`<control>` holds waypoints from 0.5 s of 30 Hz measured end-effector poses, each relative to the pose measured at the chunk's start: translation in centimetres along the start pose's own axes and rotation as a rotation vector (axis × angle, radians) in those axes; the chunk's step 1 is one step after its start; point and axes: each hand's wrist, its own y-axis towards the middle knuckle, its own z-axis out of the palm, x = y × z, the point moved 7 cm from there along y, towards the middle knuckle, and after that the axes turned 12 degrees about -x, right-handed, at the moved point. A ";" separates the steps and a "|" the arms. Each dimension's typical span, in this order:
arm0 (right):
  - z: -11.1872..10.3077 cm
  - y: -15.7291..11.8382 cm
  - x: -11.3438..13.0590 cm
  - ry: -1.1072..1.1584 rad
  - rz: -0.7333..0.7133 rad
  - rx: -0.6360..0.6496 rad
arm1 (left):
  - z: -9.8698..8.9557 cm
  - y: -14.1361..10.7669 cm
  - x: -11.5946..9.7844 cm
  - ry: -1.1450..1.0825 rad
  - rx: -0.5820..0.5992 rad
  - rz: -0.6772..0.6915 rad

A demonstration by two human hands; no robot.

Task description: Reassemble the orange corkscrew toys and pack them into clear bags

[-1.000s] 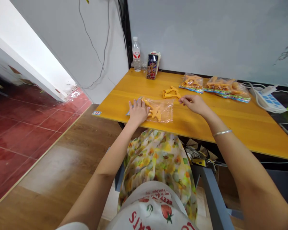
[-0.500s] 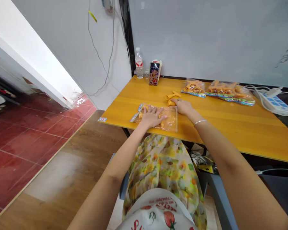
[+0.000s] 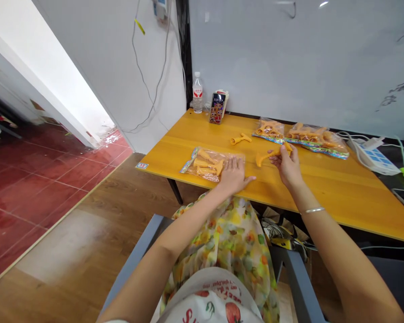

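Left hand (image 3: 234, 176) has come off the clear plastic bag (image 3: 205, 167): now open, palm down, flat on the bare wooden table top (image 3: 175, 143), released, holding nothing. Earlier it lay on top of that bag. Bag sits just beside the hand at 10 o'clock, with several orange moulded pieces inside

Right hand (image 3: 288, 167) has lifted off the table, wrist turned, grasping an orange plastic piece (image 3: 267, 156) in its fingers (image 3: 283, 151). Piece is held above the table, long end pointing to 9 o'clock, far end close to the foil-edged bags. Can't tell if it touches them. Earlier two loose pieces lay by this hand; now only one loose orange piece (image 3: 239, 139) remains on the table, at 10 o'clock from the hand

Foil-edged bags (image 3: 318, 139) of orange pieces lie at 12 to 1 o'clock from the right hand, against the wall. Can't tell how many at the right end, they overlap. Water bottle (image 3: 197, 93) and phone (image 3: 217, 107) at the far corner, 11 o'clock from the left hand. Power strip (image 3: 373, 160) at table's right end, 2 o'clock
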 end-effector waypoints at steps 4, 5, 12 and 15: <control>-1.0 -1.5 -0.3 0.066 0.059 0.014 | 1.6 -0.1 0.3 0.029 0.024 -0.040; -1.1 -1.8 -0.3 0.075 0.062 0.018 | 1.6 0.0 0.5 0.022 0.020 -0.050; -0.9 -4.7 -0.5 0.124 0.107 0.050 | -0.7 0.9 2.5 -0.079 -0.040 -0.096; 0.3 -6.6 -0.8 0.175 0.149 0.093 | -2.3 0.9 2.7 -0.163 -0.132 -0.110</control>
